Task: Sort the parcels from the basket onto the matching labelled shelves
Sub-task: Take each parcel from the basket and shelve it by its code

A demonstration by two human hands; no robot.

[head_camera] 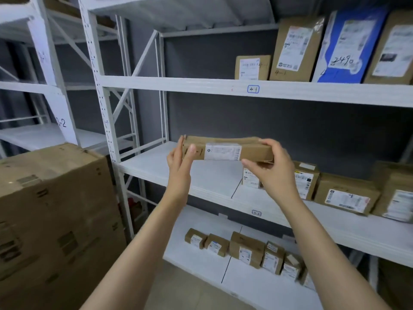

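So both hands are clamped on one long, flat brown cardboard parcel [228,148]. The left hand [181,157] grips the left end, thumb in front, and the right hand [270,166] pinches the right end, fingers on top and thumb under. It's held level in the air in front of the bay above the shelf tagged 4-2 [256,213], not resting on anything. It has a white printed label in the middle, plus marker scribble by the left thumb that's half covered, so I can't read it.

The rack is white painted metal with flat white boards. The shelf tagged 4-1 [253,89] carries four upright parcels: a small brown box [252,67], a taller brown one [295,50], a glossy blue one [348,45], and another brown one [391,50] cut off at the right edge.

The bottom shelf [201,260] has a row of little brown boxes [247,249]. I count five, with a sixth mostly behind the right forearm. The brown parcels [346,195] on the 4-2 shelf are partly hidden by the right hand and the frame edge, so no firm count there.

There's a big scuffed corrugated carton [55,209] at the left.
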